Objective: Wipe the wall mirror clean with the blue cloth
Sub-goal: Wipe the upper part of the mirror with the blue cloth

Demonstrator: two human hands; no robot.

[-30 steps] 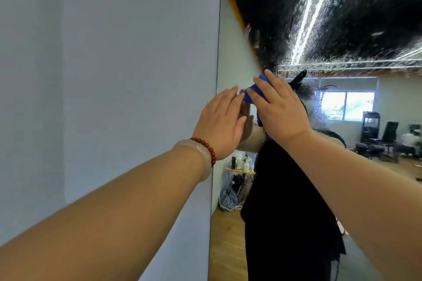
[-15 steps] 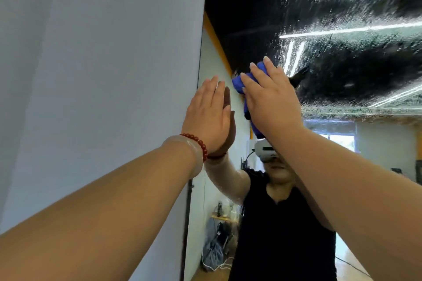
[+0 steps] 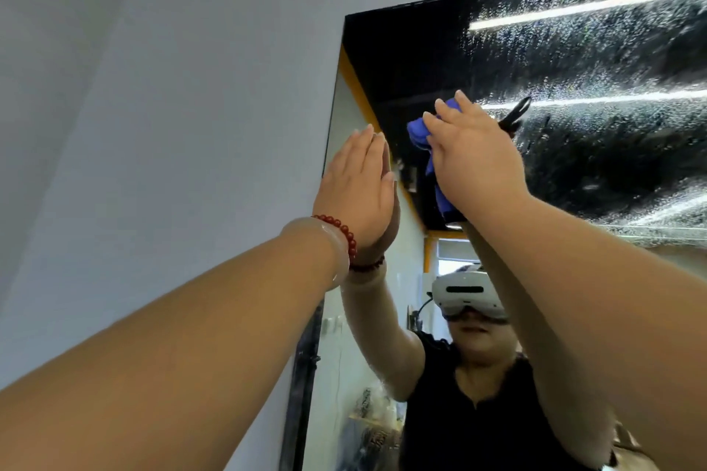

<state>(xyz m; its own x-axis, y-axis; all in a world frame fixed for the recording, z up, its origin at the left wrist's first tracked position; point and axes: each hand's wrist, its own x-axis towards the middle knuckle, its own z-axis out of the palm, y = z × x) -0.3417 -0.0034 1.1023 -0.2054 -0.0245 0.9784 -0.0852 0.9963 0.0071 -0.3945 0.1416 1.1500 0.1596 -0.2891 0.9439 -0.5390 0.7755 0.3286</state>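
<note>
A plain grey wall (image 3: 153,126) fills the left. The left hand (image 3: 359,187), with a red bead bracelet (image 3: 342,231) and a pale bangle (image 3: 325,245) at the wrist, lies flat on the left edge of the wall mirror (image 3: 597,172), fingers straight and close together, pointing to 12 o'clock. The right hand (image 3: 474,164) presses the blue cloth (image 3: 419,132) against the glass with fingers stretched over it; its thumb is hidden. The cloth bunches out at the hand's 10 o'clock, past the fingertips, and a fold trails down at 7 o'clock; the rest sits under the palm. From the hand's 1 to 3 o'clock the glass is speckled with droplets.
</note>
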